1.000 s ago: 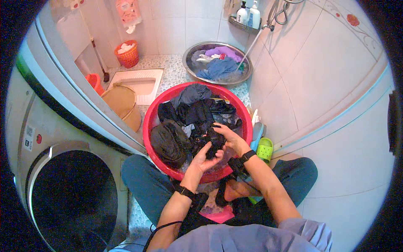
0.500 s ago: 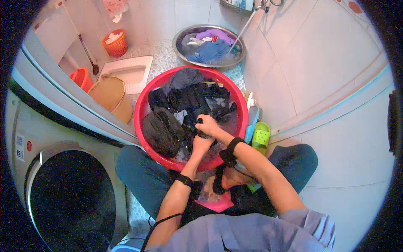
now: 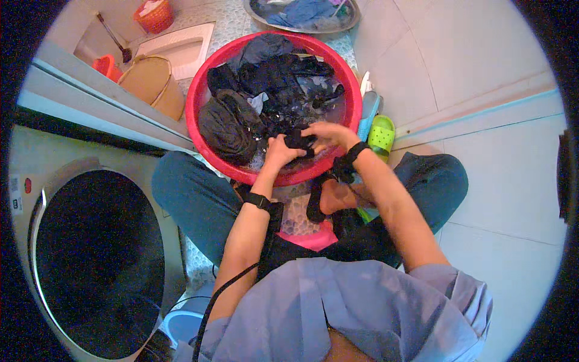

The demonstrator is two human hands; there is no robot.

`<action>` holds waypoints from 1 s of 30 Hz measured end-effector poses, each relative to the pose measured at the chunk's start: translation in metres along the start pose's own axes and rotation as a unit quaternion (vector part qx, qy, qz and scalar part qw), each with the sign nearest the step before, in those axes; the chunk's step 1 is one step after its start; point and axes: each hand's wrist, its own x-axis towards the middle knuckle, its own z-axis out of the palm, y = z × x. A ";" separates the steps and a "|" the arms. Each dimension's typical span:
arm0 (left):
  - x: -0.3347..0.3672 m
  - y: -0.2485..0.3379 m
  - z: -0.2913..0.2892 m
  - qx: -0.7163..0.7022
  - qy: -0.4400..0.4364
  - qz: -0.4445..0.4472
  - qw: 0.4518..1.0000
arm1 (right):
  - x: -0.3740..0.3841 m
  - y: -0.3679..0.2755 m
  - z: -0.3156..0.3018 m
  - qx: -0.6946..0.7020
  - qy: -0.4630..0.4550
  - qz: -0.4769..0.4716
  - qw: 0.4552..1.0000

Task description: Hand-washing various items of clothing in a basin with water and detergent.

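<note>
A large red basin [image 3: 192,99] holds dark, wet clothes in water. Near its front rim, a small piece of black cloth [image 3: 297,140] is stretched between my two hands. My left hand [image 3: 281,152] grips its left side with bent fingers and thumb. On the other side, my right hand [image 3: 332,136] pinches the cloth, fingertips at its upper edge. A dark brown bunched garment [image 3: 228,130] lies left of my hands. Black clothes [image 3: 271,75] fill the far part of the basin, and a small pale cloth [image 3: 257,102] shows among them.
A metal basin [image 3: 306,28] of blue laundry stands beyond. Green clog [image 3: 381,134] and blue slipper [image 3: 368,117] lie along the right wall. At left are a lidded bucket [image 3: 148,81], a squat toilet [image 3: 181,48] and a front-loading washing machine [image 3: 99,259]. My knees flank the red basin.
My hands have gone from being closed tightly together on the black cloth to holding it spread between them, side by side. The whole scene sits higher in the picture as my view tipped down.
</note>
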 end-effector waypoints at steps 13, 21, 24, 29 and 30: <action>-0.058 0.074 -0.025 -0.112 -0.623 0.190 0.751 | -0.056 -0.232 -0.020 0.207 0.057 -0.481 0.850; -0.044 0.051 -0.001 -0.149 -0.523 0.292 0.787 | 0.061 -0.101 -0.068 -0.300 0.232 -0.209 0.902; -0.042 0.028 -0.015 -0.161 -0.392 0.241 0.873 | 0.074 -0.113 -0.039 -0.426 0.351 -0.220 0.805; -0.087 0.096 -0.098 -0.365 -0.145 0.142 0.909 | 0.085 -0.128 -0.046 -0.460 0.437 -0.308 0.708; -0.095 0.110 -0.118 -0.425 -0.147 0.157 0.879 | 0.089 -0.126 -0.058 -0.492 0.449 -0.325 0.671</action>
